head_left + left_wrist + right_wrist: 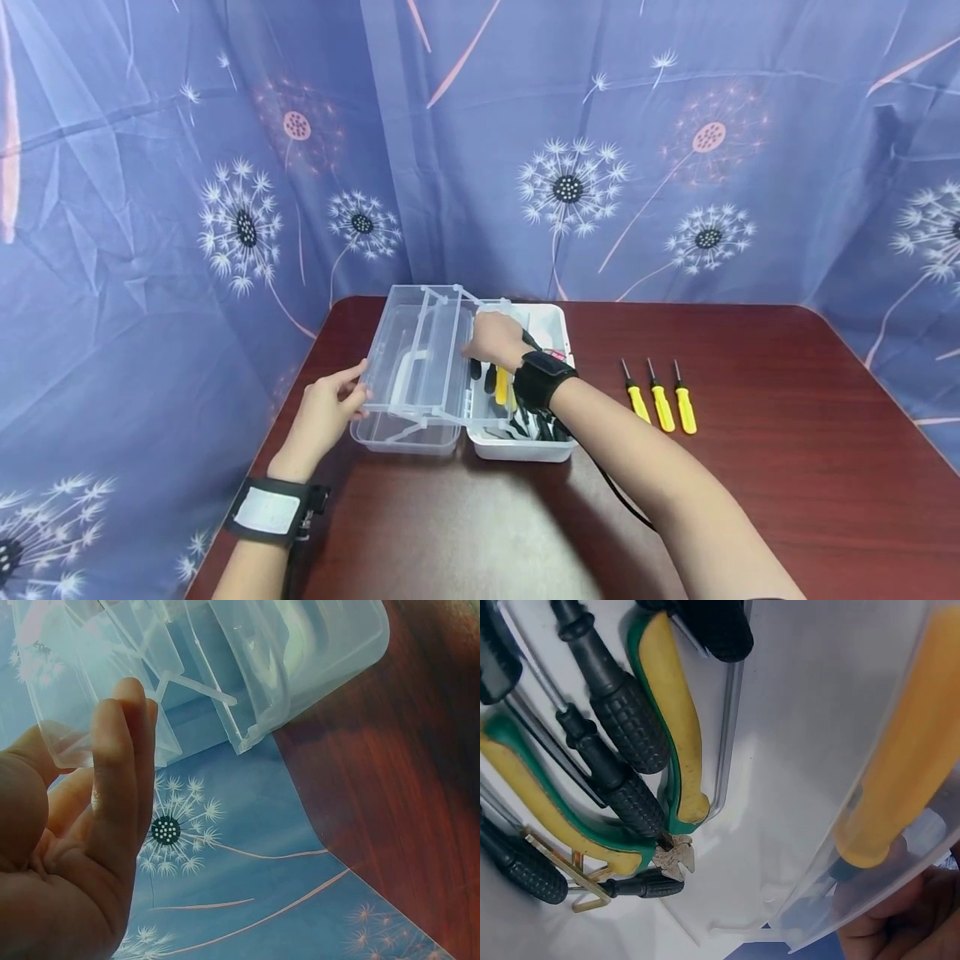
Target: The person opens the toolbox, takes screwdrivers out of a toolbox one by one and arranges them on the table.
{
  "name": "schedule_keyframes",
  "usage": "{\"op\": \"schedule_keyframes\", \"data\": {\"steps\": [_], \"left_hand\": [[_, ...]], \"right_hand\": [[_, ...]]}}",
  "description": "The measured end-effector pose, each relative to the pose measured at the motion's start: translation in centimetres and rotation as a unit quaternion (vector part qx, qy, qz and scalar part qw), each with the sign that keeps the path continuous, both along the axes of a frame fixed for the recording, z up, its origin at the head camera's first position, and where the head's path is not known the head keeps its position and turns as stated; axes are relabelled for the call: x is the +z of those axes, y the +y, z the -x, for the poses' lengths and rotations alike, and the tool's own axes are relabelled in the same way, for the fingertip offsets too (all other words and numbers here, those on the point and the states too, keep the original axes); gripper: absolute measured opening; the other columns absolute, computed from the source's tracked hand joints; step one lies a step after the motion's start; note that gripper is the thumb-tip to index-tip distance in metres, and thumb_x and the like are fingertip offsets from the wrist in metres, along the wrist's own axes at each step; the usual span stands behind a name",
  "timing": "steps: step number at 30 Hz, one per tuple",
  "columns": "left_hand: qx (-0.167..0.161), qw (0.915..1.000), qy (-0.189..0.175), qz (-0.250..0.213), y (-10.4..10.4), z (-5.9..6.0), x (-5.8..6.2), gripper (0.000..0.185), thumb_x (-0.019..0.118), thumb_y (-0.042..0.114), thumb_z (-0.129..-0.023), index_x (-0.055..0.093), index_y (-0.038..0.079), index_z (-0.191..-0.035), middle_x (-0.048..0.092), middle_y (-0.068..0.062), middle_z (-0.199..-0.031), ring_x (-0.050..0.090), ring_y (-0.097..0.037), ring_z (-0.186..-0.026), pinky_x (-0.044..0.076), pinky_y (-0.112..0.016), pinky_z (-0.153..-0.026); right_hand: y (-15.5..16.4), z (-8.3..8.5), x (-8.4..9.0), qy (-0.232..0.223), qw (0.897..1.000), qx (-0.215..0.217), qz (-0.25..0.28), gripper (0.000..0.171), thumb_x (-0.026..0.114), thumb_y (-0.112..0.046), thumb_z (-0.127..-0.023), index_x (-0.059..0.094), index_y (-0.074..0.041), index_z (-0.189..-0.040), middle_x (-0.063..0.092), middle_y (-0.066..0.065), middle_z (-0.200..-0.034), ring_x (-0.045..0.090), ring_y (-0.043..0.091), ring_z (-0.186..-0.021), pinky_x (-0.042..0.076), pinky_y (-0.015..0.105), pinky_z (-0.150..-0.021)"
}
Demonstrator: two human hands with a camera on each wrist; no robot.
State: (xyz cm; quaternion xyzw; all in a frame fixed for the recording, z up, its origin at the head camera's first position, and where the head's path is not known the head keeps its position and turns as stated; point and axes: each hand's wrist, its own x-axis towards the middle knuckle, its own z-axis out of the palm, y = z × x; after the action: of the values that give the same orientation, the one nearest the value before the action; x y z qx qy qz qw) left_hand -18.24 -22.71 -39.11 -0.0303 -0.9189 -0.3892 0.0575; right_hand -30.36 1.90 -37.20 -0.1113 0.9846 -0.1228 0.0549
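Note:
A white toolbox (522,451) stands with its clear lid (420,444) swung left and clear trays (395,333) raised above it. My left hand (327,414) pinches the left edge of the upper tray between thumb and fingers. Over the box, my right hand (497,339) reaches down at the far part of the tray nearest the box. Its fingertips show through the tray wall close to a yellow handle (900,765) in the right wrist view; I cannot tell whether they grip anything. Green-and-yellow pliers (671,712) and black-handled screwdrivers (622,720) lie in the box bottom.
Three screwdrivers with yellow handles (662,408) lie side by side on the dark red table (787,400), right of the box. A bent metal key (577,874) rests among the tools. A blue curtain (465,167) with dandelion prints hangs behind and left of the table.

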Motion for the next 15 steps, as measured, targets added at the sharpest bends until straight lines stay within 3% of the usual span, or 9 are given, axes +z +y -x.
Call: {"op": "schedule_keyframes", "data": {"steps": [8,15], "left_hand": [[0.004,1.0,-0.003,-0.004,-0.17,0.06,-0.04,0.045,0.056,0.009,-0.094,0.051,0.004,-0.138,0.073,-0.018,-0.093,0.069,-0.013,-0.065,0.059,-0.026,-0.064],[0.001,1.0,0.002,0.001,-0.17,0.21,-0.16,0.046,0.056,0.009,-0.093,0.05,0.003,-0.138,0.073,-0.018,-0.092,0.07,-0.014,-0.065,0.059,-0.026,-0.063]], "right_hand": [[-0.3,-0.07,-0.27,0.007,1.0,0.012,-0.003,0.034,0.071,-0.035,-0.08,0.051,-0.015,-0.061,0.048,0.0,-0.062,0.049,0.017,-0.057,0.034,0.027,-0.044],[0.27,0.03,0.1,0.009,0.999,0.023,0.037,0.039,0.074,-0.034,-0.079,0.047,-0.016,-0.057,0.041,-0.003,-0.055,0.045,0.015,-0.052,0.032,0.025,-0.043]]}}
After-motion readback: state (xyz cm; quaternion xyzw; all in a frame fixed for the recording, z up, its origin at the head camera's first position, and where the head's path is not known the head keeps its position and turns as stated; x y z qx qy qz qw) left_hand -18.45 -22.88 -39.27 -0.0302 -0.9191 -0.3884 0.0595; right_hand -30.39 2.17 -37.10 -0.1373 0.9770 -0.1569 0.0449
